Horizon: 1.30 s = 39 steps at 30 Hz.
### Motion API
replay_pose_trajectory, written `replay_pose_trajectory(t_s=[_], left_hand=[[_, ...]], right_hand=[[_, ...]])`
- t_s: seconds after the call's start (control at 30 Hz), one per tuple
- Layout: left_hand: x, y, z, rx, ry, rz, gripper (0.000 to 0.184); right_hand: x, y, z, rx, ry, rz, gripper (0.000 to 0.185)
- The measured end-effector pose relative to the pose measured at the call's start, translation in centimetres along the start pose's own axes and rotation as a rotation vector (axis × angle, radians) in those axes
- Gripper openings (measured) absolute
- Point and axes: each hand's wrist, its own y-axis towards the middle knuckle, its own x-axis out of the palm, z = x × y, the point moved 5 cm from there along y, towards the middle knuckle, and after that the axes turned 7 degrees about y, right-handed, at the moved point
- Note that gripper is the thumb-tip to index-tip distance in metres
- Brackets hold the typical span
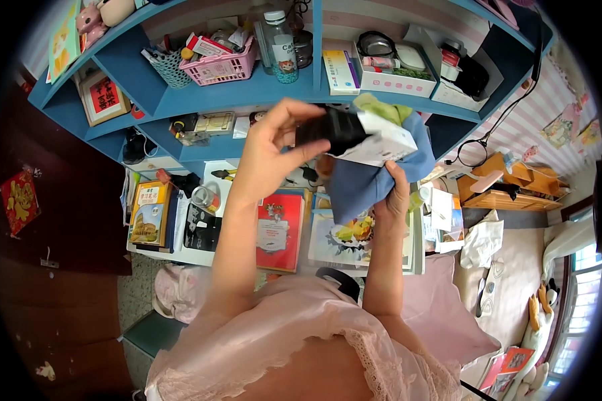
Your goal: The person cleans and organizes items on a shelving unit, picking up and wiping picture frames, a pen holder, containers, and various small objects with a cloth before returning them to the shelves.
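Note:
My left hand (277, 144) grips a black object (334, 130), somewhat blurred, between thumb and fingers. The black object meets the open end of a small white box (384, 142); how far it sits inside is hard to tell. My right hand (393, 197) holds the white box from below together with a blue cloth (358, 190). The cloth hangs under and behind the box, and a green cloth (381, 107) shows above it. Both hands are raised over the desk, in front of the blue shelf.
Behind stands a blue shelf (234, 97) with a pink basket (221, 67), a bottle (281, 50) and a white tray (398, 80). On the desk lie a red book (281, 230), a yellow book (149, 210), a glass jar (205, 198) and a painted picture (348, 234).

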Motion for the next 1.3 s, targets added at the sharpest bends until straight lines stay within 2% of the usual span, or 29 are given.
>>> replay_pose_trajectory(t_s=[0.07,0.13,0.17,0.2,0.27,0.33,0.4,0.43,0.47,0.57,0.73,0.83,1.0,1.03,1.1,1.27,1.3], left_hand=[[0.6,-0.8,1.2,0.089,0.069,-0.100,0.041],[1.6,-2.1,2.6,0.257,0.330,-0.113,0.045],[2.3,-2.9,2.3,0.219,0.321,-0.101,0.041],[2.8,-3.7,2.3,0.315,0.428,-0.100,0.043],[4.0,-4.7,2.7,0.447,0.517,-0.094,0.041],[4.3,-5.2,2.6,0.469,0.538,-0.082,0.037],[4.0,-5.2,2.6,0.517,0.614,0.002,0.031],[3.8,-5.0,2.6,0.516,0.623,0.007,0.032],[3.6,-4.8,2.6,0.518,0.626,0.009,0.032],[3.9,-4.4,2.3,0.492,0.628,-0.067,0.028],[4.7,-4.8,2.3,0.460,0.619,-0.140,0.028],[4.4,-4.9,2.1,0.457,0.634,-0.076,0.023],[4.1,-5.1,2.4,0.536,0.629,-0.053,0.026],[4.0,-5.2,2.5,0.554,0.617,-0.047,0.027],[3.9,-5.4,2.7,0.552,0.612,-0.046,0.027],[3.6,-5.4,3.3,0.552,0.624,-0.034,0.026],[3.6,-5.3,3.1,0.502,0.628,-0.051,0.032]], right_hand=[[-2.2,0.5,0.3,-0.055,0.008,-0.038,0.052],[-2.8,0.2,0.8,-0.064,-0.052,-0.027,0.051],[-2.5,0.0,1.2,0.012,0.186,-0.127,0.051],[-1.2,-0.6,1.3,0.039,0.243,-0.195,0.047],[-2.9,-0.5,2.0,0.054,0.260,-0.053,0.043],[-3.0,-0.2,2.1,0.031,0.194,0.037,0.045],[-0.6,0.2,1.2,0.004,0.278,-0.196,0.052],[0.3,0.0,1.0,0.003,0.313,-0.190,0.062],[1.6,-0.1,0.9,0.005,0.314,-0.193,0.062],[2.5,-0.2,0.8,-0.101,0.386,-0.401,0.075],[4.0,-1.3,-0.1,-0.067,0.374,-0.209,0.080],[5.2,-2.0,-0.4,0.050,0.673,-0.334,0.080],[8.3,-2.8,-0.6,0.142,0.789,-0.463,0.085],[8.9,-2.7,-0.7,0.138,0.724,-0.596,0.087],[9.4,-3.2,-0.7,0.135,0.655,-0.726,0.088],[7.7,-2.5,0.1,0.122,0.643,-0.479,0.089],[7.5,-2.6,0.4,0.099,0.595,-0.414,0.089]])
